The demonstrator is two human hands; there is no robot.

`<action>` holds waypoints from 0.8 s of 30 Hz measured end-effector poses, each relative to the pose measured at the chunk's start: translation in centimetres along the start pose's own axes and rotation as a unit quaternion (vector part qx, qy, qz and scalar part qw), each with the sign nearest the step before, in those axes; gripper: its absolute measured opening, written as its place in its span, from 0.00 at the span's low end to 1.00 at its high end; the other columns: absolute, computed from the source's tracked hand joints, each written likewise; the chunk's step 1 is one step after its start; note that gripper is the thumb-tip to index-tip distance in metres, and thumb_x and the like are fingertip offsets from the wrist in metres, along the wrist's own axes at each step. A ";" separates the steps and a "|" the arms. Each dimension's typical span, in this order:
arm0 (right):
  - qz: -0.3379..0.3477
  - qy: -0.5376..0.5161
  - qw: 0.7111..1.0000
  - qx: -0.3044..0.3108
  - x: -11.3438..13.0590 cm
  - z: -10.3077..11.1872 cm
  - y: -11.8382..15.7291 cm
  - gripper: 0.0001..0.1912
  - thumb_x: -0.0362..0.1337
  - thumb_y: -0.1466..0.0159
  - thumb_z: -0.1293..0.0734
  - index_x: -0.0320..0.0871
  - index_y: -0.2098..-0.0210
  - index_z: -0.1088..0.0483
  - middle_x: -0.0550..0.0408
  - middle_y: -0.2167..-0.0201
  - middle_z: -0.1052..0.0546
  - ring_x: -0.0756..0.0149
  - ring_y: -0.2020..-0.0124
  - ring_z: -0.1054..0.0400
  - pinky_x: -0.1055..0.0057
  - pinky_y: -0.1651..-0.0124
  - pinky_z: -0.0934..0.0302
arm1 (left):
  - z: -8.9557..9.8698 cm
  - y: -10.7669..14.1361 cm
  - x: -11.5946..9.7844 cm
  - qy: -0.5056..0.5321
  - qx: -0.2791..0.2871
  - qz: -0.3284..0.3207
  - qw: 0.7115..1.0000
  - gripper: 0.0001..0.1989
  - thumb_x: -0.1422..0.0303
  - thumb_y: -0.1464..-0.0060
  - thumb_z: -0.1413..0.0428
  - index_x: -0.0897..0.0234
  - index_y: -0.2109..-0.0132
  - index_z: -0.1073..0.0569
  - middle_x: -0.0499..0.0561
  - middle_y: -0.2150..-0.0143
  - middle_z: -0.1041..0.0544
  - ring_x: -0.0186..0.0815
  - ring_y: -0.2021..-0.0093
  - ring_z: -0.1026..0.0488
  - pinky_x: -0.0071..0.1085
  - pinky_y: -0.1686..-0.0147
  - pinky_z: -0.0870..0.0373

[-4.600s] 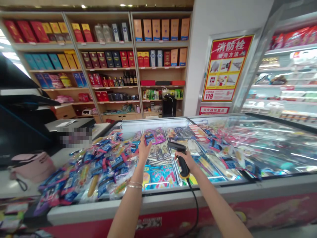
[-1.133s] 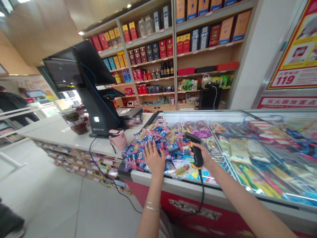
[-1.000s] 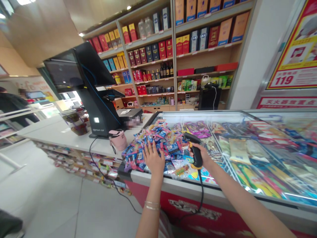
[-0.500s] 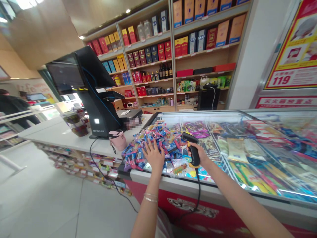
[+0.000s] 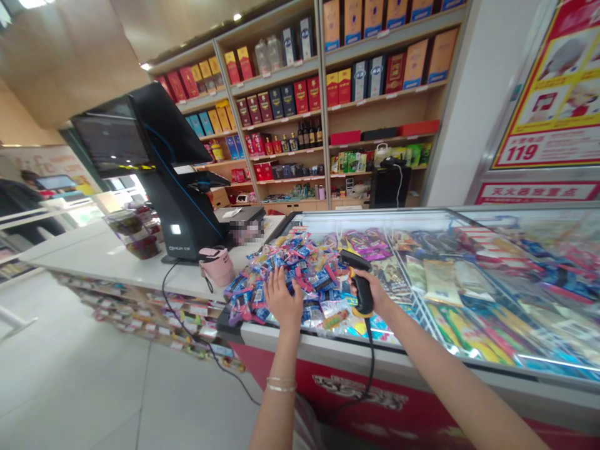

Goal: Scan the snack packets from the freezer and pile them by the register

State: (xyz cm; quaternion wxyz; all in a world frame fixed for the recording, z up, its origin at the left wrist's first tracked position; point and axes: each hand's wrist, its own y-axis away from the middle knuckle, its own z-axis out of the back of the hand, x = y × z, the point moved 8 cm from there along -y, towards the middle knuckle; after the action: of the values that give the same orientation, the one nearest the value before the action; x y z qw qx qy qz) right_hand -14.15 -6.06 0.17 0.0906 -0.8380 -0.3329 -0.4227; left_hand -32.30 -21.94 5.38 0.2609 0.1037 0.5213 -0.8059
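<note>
My left hand (image 5: 284,301) lies palm down on a heap of small wrapped snacks (image 5: 323,278) in blue and pink packaging, its fingers stretched out and the thumb apart. In my right hand (image 5: 374,292) is a black and yellow barcode scanner (image 5: 362,294), gripped by its handle with the head pointing left over the heap. A black cable (image 5: 372,356) hangs from the scanner's base. The heap rests on the glass top of a red chest freezer (image 5: 272,369), at its left end. Just left of the heap stands a pink cup (image 5: 217,267) with a dark strap.
A black checkout terminal (image 5: 187,212) stands on the white counter (image 5: 89,256), with stacked tubs (image 5: 135,234) beside it. Frozen packs (image 5: 469,281) show through the freezer glass. Shelves of boxes and bottles (image 5: 281,100) line the back wall. A person (image 5: 16,203) is at the far left.
The view has turned slightly, so the surroundings sit a little further left. My left hand's fingers are closer together than before. The right hand keeps its hold on the barcode scanner.
</note>
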 end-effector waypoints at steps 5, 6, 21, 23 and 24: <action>0.005 -0.001 1.000 0.012 -0.1 0.3 -0.3 0.07 0.37 0.47 0.30 0.41 0.77 0.32 0.56 0.82 0.29 0.72 0.85 0.38 0.76 0.83 0.40 | -0.5 0.0 0.4 -0.007 0.018 0.016 1.000 0.24 0.64 0.41 0.53 0.66 0.40 0.32 0.59 0.38 0.31 0.46 0.37 0.36 0.48 0.35 0.47; 0.004 -0.002 1.000 0.012 -0.2 0.4 -0.4 0.07 0.37 0.47 0.30 0.41 0.77 0.32 0.56 0.82 0.29 0.72 0.85 0.38 0.76 0.83 0.40 | -0.5 0.0 0.4 -0.008 0.020 0.017 1.000 0.24 0.64 0.41 0.53 0.66 0.40 0.32 0.59 0.38 0.31 0.46 0.37 0.36 0.48 0.35 0.47; 0.151 -0.002 0.986 -0.064 9.3 8.1 7.5 0.08 0.38 0.48 0.29 0.40 0.72 0.30 0.56 0.79 0.26 0.74 0.84 0.37 0.78 0.83 0.41 | 1.3 -1.6 -5.4 0.038 -0.024 -0.027 0.999 0.24 0.63 0.43 0.51 0.65 0.40 0.32 0.61 0.40 0.30 0.50 0.39 0.35 0.49 0.39 0.43; 0.173 0.005 0.978 -0.118 11.7 11.4 10.5 0.08 0.37 0.48 0.29 0.40 0.72 0.29 0.56 0.81 0.26 0.74 0.85 0.37 0.78 0.84 0.41 | 0.4 -1.6 -10.3 0.073 -0.005 -0.059 0.996 0.24 0.64 0.42 0.51 0.66 0.41 0.32 0.61 0.40 0.30 0.50 0.40 0.34 0.47 0.40 0.41; 0.185 0.005 0.972 -0.142 12.8 13.0 12.0 0.07 0.36 0.48 0.29 0.40 0.71 0.29 0.55 0.81 0.26 0.74 0.86 0.37 0.78 0.84 0.41 | -0.4 -1.2 -13.2 0.094 0.014 -0.081 0.992 0.23 0.64 0.42 0.52 0.67 0.41 0.32 0.62 0.41 0.30 0.49 0.41 0.34 0.46 0.40 0.41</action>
State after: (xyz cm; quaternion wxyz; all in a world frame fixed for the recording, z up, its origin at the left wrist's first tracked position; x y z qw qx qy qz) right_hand 7.32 -3.44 3.43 0.0491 -0.8872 -0.1085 -0.4456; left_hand -21.88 -17.06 11.98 0.1430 0.1398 0.5388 -0.8183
